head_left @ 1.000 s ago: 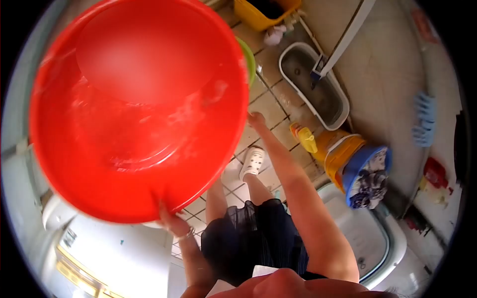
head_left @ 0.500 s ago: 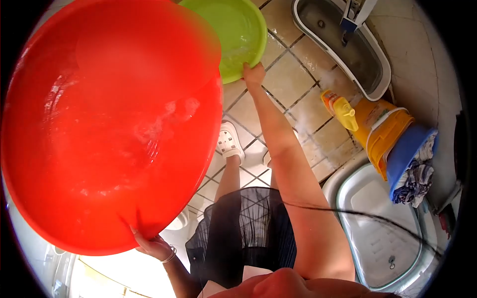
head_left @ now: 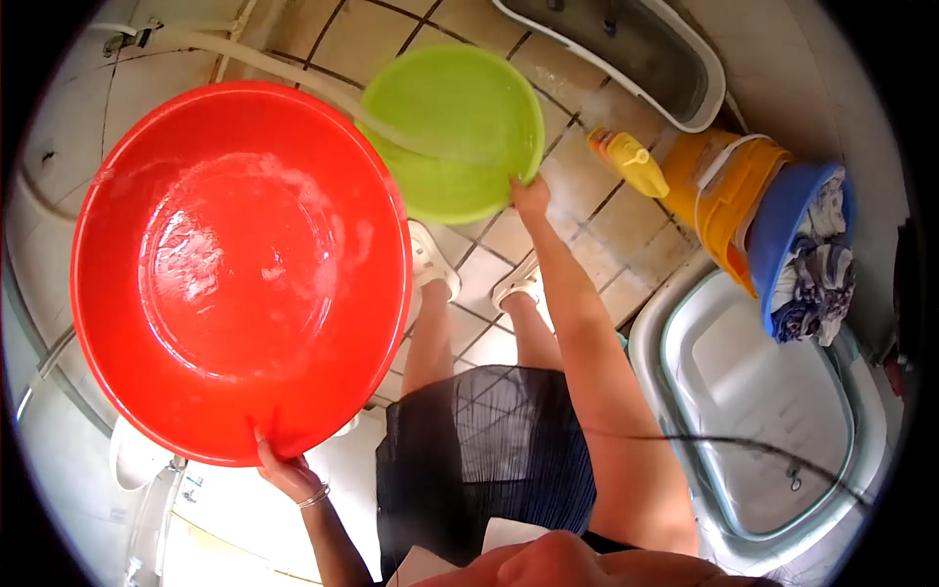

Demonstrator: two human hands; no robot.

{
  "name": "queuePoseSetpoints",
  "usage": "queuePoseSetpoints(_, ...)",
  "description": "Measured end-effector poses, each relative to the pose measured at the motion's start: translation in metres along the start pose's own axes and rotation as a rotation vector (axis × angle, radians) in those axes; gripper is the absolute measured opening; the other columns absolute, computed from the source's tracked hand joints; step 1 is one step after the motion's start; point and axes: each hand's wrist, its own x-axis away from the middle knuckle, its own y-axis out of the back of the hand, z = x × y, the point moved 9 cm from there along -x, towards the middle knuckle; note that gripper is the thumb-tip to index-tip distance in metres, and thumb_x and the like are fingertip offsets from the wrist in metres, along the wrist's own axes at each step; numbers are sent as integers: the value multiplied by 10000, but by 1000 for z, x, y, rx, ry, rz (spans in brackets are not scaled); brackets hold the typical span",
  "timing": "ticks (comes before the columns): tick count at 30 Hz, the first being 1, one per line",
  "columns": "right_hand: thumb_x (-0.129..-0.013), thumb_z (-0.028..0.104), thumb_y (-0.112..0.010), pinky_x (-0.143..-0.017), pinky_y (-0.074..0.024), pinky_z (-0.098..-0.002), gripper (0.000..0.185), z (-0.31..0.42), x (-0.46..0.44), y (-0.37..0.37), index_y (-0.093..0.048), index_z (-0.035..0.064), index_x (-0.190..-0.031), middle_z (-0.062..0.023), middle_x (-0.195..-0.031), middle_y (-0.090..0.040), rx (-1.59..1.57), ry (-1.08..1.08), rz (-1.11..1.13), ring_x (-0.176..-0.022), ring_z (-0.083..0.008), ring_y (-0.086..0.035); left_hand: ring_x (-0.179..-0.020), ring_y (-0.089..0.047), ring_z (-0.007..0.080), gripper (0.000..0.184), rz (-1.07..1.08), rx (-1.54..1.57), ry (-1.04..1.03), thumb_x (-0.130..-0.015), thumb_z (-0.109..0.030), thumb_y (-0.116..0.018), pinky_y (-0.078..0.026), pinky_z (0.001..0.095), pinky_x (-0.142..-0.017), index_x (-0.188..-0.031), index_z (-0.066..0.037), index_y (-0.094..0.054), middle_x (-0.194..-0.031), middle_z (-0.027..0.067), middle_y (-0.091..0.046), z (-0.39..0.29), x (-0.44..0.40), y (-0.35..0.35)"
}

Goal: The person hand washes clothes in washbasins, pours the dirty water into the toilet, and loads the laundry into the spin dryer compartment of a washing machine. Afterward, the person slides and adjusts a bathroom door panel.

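My left hand (head_left: 286,474) grips the lower rim of a large red basin (head_left: 240,274), with the fingers over the rim. The wet inside of the basin faces me, with shiny patches on its bottom. To its right, my right hand (head_left: 530,196) is closed on the rim of a smaller green basin (head_left: 479,127). The green basin's left edge lies beside the red one. A pale hose (head_left: 264,61) runs from the upper left across the green basin's left part.
A grey-white mop bucket (head_left: 665,59) stands at the top right. Below it are a yellow bottle (head_left: 634,164), an orange bucket (head_left: 724,186), a blue basin (head_left: 773,235) with cloths (head_left: 814,279), and a white tub (head_left: 763,411). Floor tiles (head_left: 577,181) lie beneath.
The red basin has moved down and away from my face, showing its whole round rim. The green basin, first mostly hidden, now shows almost fully in my right hand. The hose has come into view.
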Motion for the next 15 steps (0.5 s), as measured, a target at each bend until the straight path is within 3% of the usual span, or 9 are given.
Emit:
queuePoseSetpoints(1, -753, 275, -720, -577, -550, -371, 355, -12, 3, 13, -641, 20, -987, -166, -780, -693, 1, 10, 7, -581, -273, -679, -642, -589, 118, 452, 29, -30, 34, -936, -276, -544, -437, 197, -472, -1215, 78, -513, -1016, 129, -639, 1, 5, -1)
queuePoseSetpoints(3, -751, 291, -727, -576, -550, -372, 371, -57, 24, 43, -641, 23, -993, -172, -777, -692, 25, -35, 12, -568, -270, -678, -455, -423, 66, 416, 2, -137, 6, -938, -302, -543, -262, 193, -374, -1161, 49, -551, -796, 60, -617, 8, 11, 4)
queuePoseSetpoints(5, -748, 309, -736, -576, -552, -368, 393, -72, 15, 67, -640, 26, -1003, -178, -773, -691, 44, -56, 5, -573, -267, -681, -455, -416, 78, 428, 20, -160, 12, -939, -330, -553, -279, 206, -379, -1146, 44, -564, -731, 50, -576, 13, 17, -3)
queuePoseSetpoints(8, -784, 279, -728, -455, -542, -326, 396, -116, 6, 95, -637, 14, -1064, -172, -831, -699, 65, -36, 48, -564, -276, -680, -439, -415, 87, 450, 6, -197, 28, -931, -350, -582, -288, 213, -374, -1147, 45, -565, -729, 53, -581, 37, 8, 7)
queuePoseSetpoints(11, -764, 321, -745, -510, -564, -330, 450, -143, 5, 123, -642, 20, -1082, -157, -882, -706, 321, 129, -53, -662, -270, -702, -442, -440, 95, 444, 29, -210, 9, -916, -359, -610, -303, 224, -360, -1104, 42, -581, -724, 58, -590, 52, 1, -4)
queuePoseSetpoints(14, -757, 414, -719, -745, -536, -418, 461, -125, 25, 144, -661, 40, -1019, -181, -925, -699, 320, -81, 1, -853, -339, -679, -442, -455, 99, 436, 37, -263, 57, -909, -365, -619, -309, 226, -360, -1070, 39, -591, -718, 67, -597, 58, -15, -17)
queuePoseSetpoints(15, -753, 424, -721, -754, -534, -420, 469, -139, 21, 140, -663, 40, -1014, -176, -917, -701, 342, -134, -5, -862, -337, -679, -441, -457, 104, 427, 43, -262, 42, -908, -362, -621, -313, 229, -359, -1056, 37, -595, -711, 68, -599, 59, -23, -24)
